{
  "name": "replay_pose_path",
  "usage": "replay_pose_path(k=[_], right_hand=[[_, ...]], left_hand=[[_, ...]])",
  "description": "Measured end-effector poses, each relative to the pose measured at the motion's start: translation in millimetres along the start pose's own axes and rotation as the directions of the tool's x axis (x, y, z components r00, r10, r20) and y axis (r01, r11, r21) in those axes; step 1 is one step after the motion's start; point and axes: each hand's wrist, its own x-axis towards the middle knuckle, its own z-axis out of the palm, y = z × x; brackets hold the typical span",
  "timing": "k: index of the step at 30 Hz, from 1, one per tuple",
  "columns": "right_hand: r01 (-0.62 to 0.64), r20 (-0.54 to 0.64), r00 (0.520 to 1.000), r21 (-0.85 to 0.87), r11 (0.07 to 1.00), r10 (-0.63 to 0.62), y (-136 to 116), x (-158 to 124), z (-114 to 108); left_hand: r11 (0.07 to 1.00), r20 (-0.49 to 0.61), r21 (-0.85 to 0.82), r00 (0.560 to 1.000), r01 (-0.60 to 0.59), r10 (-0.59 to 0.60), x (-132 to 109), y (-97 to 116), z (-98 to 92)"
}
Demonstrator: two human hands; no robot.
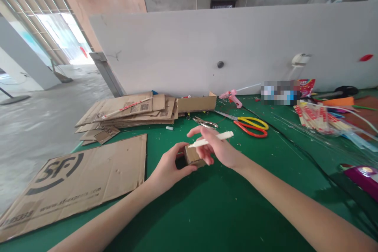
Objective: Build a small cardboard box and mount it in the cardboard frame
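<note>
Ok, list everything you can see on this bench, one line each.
small cardboard box: one, brown, on the green mat between both hands
white stick: one, white, in the right hand's grip, over the box
flat cardboard sheet: one, brown with black print, left on the table
cardboard stack: several flattened pieces, brown, back left
long cardboard box: one, brown, by the wall
scissors: one pair, yellow and red handles, right of centre
glue gun: one, pink, by the wall
metal pliers: one, silver, behind the hands
table: one, green mat
left hand: holds the small box
right hand: holds the stick
</note>
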Motion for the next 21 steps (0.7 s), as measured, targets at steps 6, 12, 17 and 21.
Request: replay_pose_path(k=[6,12,17,21], right_hand=[[-0.124,0.052,0.989,-0.243,0.962,0.141,-3,2,0],[-0.107,0.022,0.992,-0.365,0.925,0.123,1,2,0],[-0.072,0.025,0.996,-0.38,0.922,0.088,9,3,-1],[-0.059,0.024,0.997,-0.417,0.907,0.076,11,4,-1]], left_hand=[[0.999,0.017,-0.028,1.0,-0.017,0.017,-1,0,0.1],[1.0,0.031,-0.005,0.999,-0.021,0.021,-2,5,-0.1],[1.0,0.033,0.0,0.999,-0.015,0.015,-2,5,0.5],[1.0,0.027,0.001,1.0,-0.014,0.014,-1,5,0.7]])
